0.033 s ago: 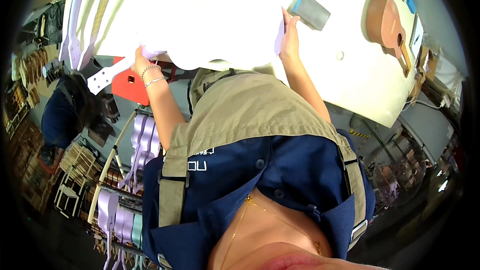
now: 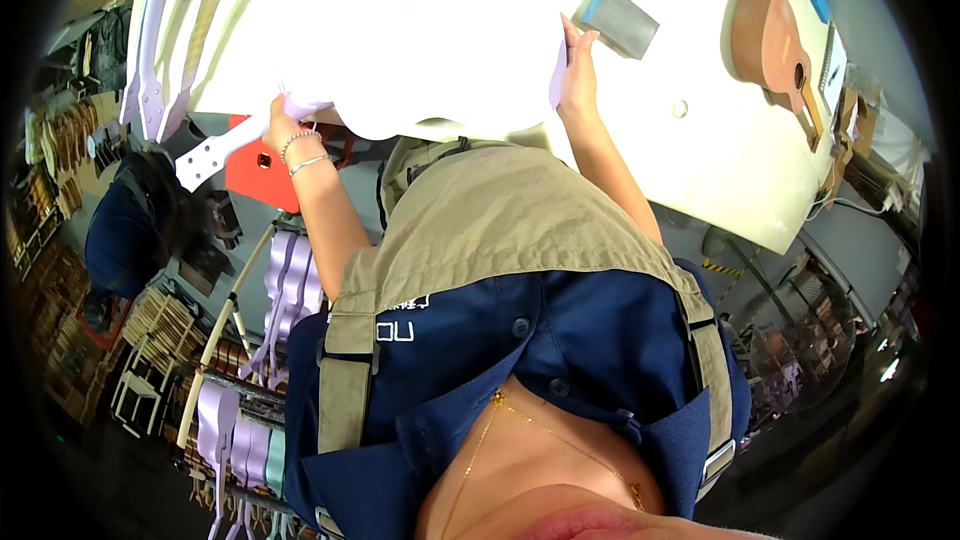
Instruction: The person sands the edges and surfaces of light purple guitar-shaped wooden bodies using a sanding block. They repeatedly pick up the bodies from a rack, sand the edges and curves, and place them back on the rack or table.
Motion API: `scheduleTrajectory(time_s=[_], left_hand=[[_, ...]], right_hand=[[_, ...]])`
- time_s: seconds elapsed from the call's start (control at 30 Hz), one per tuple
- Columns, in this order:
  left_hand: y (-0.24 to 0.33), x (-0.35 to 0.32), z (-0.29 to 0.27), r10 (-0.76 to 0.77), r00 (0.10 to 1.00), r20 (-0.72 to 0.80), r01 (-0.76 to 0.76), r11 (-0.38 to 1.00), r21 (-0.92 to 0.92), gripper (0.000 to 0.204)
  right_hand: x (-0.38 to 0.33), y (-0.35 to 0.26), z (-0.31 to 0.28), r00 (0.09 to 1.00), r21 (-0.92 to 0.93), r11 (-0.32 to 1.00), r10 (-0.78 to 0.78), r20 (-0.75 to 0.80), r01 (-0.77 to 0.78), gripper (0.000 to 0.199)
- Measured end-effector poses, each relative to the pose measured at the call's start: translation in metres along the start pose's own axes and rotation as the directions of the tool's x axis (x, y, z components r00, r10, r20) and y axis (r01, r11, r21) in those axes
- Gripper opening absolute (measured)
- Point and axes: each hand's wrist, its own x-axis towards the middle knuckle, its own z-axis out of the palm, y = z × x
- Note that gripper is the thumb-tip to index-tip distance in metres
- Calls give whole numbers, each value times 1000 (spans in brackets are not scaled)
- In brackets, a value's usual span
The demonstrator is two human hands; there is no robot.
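Observation:
A pale lilac ukulele [image 2: 238,138] lies across the near edge of the white table, its headstock with peg holes pointing left. Bright glare washes out most of its body. My left hand [image 2: 282,122] wraps around the neck close to the body. At the other end, my right hand [image 2: 579,85] grips the lilac side of the body, thumb up and fingers partly hidden behind it. Just beyond my right fingertips sits a grey block with a blue edge [image 2: 622,24].
On the white table [image 2: 720,170], a small brown ukulele [image 2: 768,38] lies at right and several lilac ukuleles [image 2: 150,50] at far left. Racks of lilac and mint instruments [image 2: 240,440] stand left of me. A red piece [image 2: 262,170] is below the neck. Another person [image 2: 130,225] is at left.

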Motion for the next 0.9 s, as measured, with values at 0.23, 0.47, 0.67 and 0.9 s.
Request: scheduleTrajectory(time_s=[0.23,0.47,0.67,0.9], left_hand=[[47,-85,-2,496,865,76,-439,822,-363,41],[69,-103,-20,534,735,418,-269,795,-543,50],[65,-129,-15,514,667,539,-253,837,-486,46],[85,-168,-6,528,646,551,-333,845,-419,45]], right_hand=[[-14,-6,-6,998,230,971,60,2,-59,81],[-22,-24,-1,999,263,964,-35,-4,34,81],[-27,-53,8,998,252,966,-53,-28,58,77],[-10,-27,-14,993,354,935,75,-95,-37,78]])
